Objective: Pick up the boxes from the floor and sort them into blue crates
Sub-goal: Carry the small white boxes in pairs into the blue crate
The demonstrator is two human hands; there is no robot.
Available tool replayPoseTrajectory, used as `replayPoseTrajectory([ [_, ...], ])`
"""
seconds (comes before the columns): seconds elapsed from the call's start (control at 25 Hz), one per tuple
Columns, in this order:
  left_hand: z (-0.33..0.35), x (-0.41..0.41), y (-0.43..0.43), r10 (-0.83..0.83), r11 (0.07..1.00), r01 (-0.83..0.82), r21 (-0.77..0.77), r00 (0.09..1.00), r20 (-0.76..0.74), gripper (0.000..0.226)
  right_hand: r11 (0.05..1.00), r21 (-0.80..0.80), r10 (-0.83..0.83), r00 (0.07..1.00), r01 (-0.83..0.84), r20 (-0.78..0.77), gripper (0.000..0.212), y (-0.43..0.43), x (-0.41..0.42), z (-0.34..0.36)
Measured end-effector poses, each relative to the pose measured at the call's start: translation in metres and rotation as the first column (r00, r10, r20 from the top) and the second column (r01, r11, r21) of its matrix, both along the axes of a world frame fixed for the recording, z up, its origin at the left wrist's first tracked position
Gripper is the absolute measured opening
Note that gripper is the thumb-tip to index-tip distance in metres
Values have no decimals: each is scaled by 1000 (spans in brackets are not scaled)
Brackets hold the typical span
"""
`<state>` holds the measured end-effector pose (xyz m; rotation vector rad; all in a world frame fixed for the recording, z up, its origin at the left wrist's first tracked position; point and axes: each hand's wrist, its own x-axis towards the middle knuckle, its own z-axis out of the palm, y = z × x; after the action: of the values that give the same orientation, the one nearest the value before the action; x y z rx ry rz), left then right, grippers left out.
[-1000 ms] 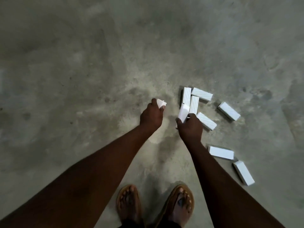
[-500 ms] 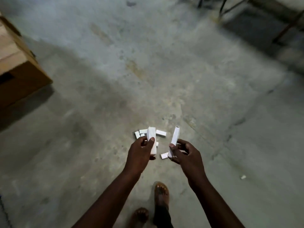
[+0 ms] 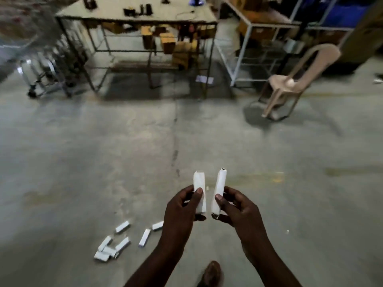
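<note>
1. 1 white box (image 3: 199, 183) stood upright in the left hand (image 3: 182, 212), with thumb and curled fingers pinching its lower half.
2. A 2nd white box (image 3: 220, 185), just right of those fingers and not touching the 1st, was pinched likewise by the right hand (image 3: 240, 212).
3. Several loose boxes (image 3: 122, 244) lay on the concrete floor (image 3: 83, 162), below-left of the left fingers.
4. A plastic chair (image 3: 290, 83) stood far beyond the right fingers.

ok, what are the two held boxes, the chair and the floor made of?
Left box and right box: likely thin white card, matte; crisp folded edges, right one's top end open and hollow.
Chair: probably moulded plastic, beige, smooth; one-piece curved back.
Floor: bare concrete, matte grey, mottled with stains and a crack.
</note>
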<state>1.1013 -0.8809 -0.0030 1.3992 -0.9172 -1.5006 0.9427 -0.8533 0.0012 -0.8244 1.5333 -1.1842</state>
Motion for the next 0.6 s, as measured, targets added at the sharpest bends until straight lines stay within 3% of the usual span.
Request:
replayPoseTrajectory([
  [0.12, 35, -103, 20, -275, 959, 274, -68, 961, -5, 20, 955, -79, -287, 958, 287, 12, 28, 58, -91, 36],
  [0.28, 72, -233, 61, -567, 821, 558, -122, 822, -48, 20, 813, -150, -565, 825, 562, 29, 26, 138, -194, 71],
  [0.4, 93, -343, 108, -740, 671, 725, -155, 666, -90, 19, 645, -198, -745, 665, 738, 55, 25, 210, -277, 89],
  [0.6, 122, -487, 192, -894, 445, 875, -189, 422, -153, 18, 387, -228, -910, 410, 894, 64, 27, 317, -379, 114],
])
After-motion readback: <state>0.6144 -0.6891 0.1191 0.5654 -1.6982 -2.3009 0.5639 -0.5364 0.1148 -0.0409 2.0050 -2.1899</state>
